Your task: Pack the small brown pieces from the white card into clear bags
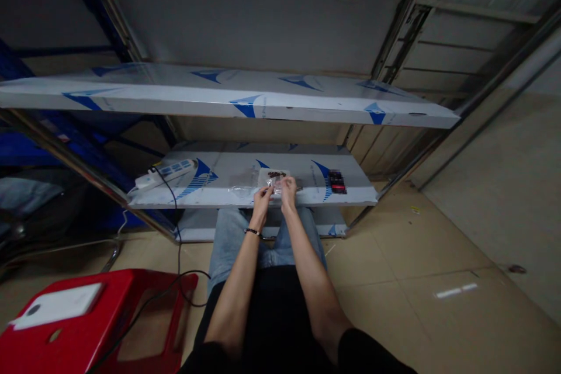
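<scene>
My left hand [262,198] and my right hand [288,193] are close together over the front part of the middle shelf. Between them is a small, shiny clear plastic bag [275,184], its contents too small to make out. The fingers of both hands are closed in a pinch on it. Just behind lies a white tray or card [263,175] with small dark brown pieces [277,174] on it. Left of my hands, some clear plastic packaging [242,186] rests on the shelf.
The middle shelf [228,155] holds a white power strip [166,174] at left and a black-and-red item [336,181] at right. An upper shelf [272,90] spans above. Beside my left leg, a red stool [127,292] carries a white phone-like slab [61,305]; a black cable [179,245] hangs nearby.
</scene>
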`<control>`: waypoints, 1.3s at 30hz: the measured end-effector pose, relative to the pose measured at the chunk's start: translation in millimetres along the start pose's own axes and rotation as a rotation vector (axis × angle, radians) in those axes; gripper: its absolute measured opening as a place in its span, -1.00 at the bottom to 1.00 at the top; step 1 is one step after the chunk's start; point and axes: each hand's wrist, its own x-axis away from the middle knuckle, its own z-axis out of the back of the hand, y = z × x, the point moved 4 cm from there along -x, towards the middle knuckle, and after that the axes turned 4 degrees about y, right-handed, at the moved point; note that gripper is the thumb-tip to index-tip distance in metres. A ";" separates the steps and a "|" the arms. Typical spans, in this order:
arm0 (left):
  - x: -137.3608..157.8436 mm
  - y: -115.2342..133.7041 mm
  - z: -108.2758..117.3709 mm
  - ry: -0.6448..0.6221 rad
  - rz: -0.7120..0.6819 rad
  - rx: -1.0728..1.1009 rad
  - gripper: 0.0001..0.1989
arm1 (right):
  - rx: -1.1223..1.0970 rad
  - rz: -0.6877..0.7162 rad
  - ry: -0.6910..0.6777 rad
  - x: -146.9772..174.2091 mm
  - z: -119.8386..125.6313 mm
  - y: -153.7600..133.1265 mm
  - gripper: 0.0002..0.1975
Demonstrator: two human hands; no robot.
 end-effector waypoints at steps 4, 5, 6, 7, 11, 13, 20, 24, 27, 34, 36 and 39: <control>-10.5 4.5 10.6 0.095 -0.023 0.087 -0.58 | -0.102 -0.102 -0.165 -6.2 1.0 -10.1 -0.76; -10.8 4.2 12.6 0.101 -0.022 0.101 -0.57 | -0.144 -0.131 -0.182 -6.1 1.6 -10.7 -0.75; -10.4 3.7 15.3 0.114 -0.021 0.110 -0.56 | -0.179 -0.160 -0.197 -5.5 2.2 -10.6 -0.74; -9.6 3.1 18.7 0.134 -0.021 0.117 -0.55 | -0.203 -0.184 -0.208 -4.6 2.8 -9.9 -0.73; -8.5 2.6 33.7 0.209 -0.038 0.146 -0.38 | -0.226 -0.236 -0.198 -2.4 6.6 -4.5 -0.61; -11.5 3.2 39.2 0.215 -0.047 0.136 -0.36 | -0.220 -0.280 -0.188 -2.3 7.7 -0.2 -0.59; -15.2 20.1 52.4 0.313 -0.306 -0.241 -0.73 | -0.224 -0.395 -0.216 4.1 2.5 11.2 -0.74; -7.4 31.8 38.7 0.098 -0.335 -0.359 -0.84 | -0.191 -0.351 -0.271 5.6 -3.9 9.7 -0.76; -1.7 37.9 26.2 -0.023 -0.342 -0.355 -0.83 | -0.141 -0.315 -0.325 4.5 -5.2 7.0 -0.75; -5.9 31.5 19.8 -0.135 -0.340 -0.441 -0.75 | -0.033 -0.264 -0.335 2.6 1.0 9.4 -0.73; -8.8 30.0 22.4 -0.155 -0.317 -0.438 -0.73 | -0.013 -0.275 -0.342 2.6 1.2 10.9 -0.72; -12.1 30.2 25.7 -0.198 -0.272 -0.396 -0.71 | 0.008 -0.281 -0.396 2.1 0.5 11.1 -0.69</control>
